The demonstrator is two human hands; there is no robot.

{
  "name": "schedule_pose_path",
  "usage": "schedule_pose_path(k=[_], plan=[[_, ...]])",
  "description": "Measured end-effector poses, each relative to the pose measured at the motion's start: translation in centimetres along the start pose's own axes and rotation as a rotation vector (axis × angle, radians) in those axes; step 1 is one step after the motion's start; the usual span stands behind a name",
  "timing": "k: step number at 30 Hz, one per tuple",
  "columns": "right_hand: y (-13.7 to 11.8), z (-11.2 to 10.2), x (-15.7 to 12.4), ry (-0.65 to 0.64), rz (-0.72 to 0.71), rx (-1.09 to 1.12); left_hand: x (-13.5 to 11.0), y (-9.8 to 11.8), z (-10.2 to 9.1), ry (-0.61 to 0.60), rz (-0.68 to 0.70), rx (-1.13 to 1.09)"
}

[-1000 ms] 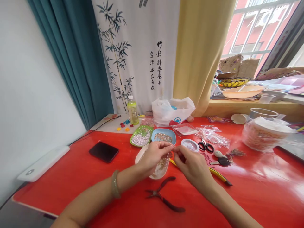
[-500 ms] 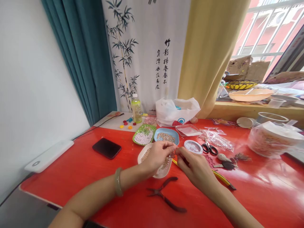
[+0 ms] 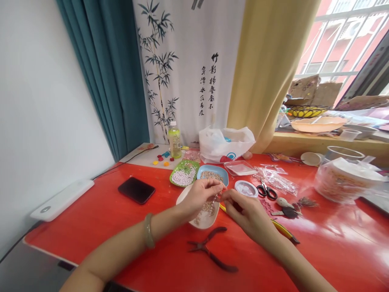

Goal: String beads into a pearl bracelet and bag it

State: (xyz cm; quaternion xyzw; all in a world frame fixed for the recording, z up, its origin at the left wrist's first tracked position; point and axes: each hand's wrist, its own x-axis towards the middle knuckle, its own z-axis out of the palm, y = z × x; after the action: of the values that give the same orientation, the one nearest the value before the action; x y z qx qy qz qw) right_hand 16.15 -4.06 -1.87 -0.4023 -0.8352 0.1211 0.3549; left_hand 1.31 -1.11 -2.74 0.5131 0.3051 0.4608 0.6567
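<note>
My left hand [image 3: 199, 196] and my right hand [image 3: 243, 213] meet fingertip to fingertip above a white dish [image 3: 202, 217] of small gold-brown beads. Both hands are pinched closed on something tiny that I cannot make out. A green bangle [image 3: 148, 236] circles my left wrist. Red-handled pliers [image 3: 211, 248] lie on the red table [image 3: 91, 227] just in front of my hands. A yellow-handled tool [image 3: 284, 230] lies under my right hand.
Behind my hands stand a green dish of pearl beads [image 3: 184, 173], a blue dish of beads [image 3: 212, 174], a round clear container [image 3: 244, 188] and black scissors [image 3: 266, 190]. A black phone [image 3: 136, 190] lies left. A plastic bag [image 3: 226, 144] and a bottle [image 3: 174, 140] stand at the back.
The view shifted slightly, mostly at first. My hands stay pinched together over the white dish, with little movement between them.
</note>
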Motion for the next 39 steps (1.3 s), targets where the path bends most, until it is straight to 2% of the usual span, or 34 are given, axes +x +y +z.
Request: schedule_pose_path(k=[3,7,8,10,12,15,21,30,39], plan=[[0.2,-0.5,0.0,-0.004,0.036,0.133,0.0,0.7,-0.4,-0.071,-0.116,-0.104],[0.8,-1.5,0.3,0.228,0.230,0.364,-0.1,1.1,-0.6,-0.103,-0.236,-0.155],[0.9,-1.7,0.4,0.238,0.276,0.447,-0.2,1.2,-0.5,-0.115,-0.254,-0.157],[0.9,-1.8,0.7,0.122,0.323,0.589,-0.3,1.3,-0.3,-0.129,-0.287,-0.159],[1.0,-1.8,0.9,-0.018,0.312,0.612,-0.5,1.4,0.0,-0.129,-0.312,-0.153],[1.3,-1.6,1.0,-0.052,0.249,0.503,-0.7,1.5,0.1,-0.141,-0.336,-0.151],[2.0,-1.2,0.8,0.073,0.122,0.298,-0.7,1.7,0.0,-0.164,-0.345,-0.171],[1.3,-1.3,0.6,0.269,-0.151,-0.019,-0.6,1.6,-0.2,-0.143,-0.346,-0.051],[2.0,-0.6,0.2,0.355,-0.365,-0.301,-0.7,1.6,-0.1,-0.124,-0.357,-0.013]])
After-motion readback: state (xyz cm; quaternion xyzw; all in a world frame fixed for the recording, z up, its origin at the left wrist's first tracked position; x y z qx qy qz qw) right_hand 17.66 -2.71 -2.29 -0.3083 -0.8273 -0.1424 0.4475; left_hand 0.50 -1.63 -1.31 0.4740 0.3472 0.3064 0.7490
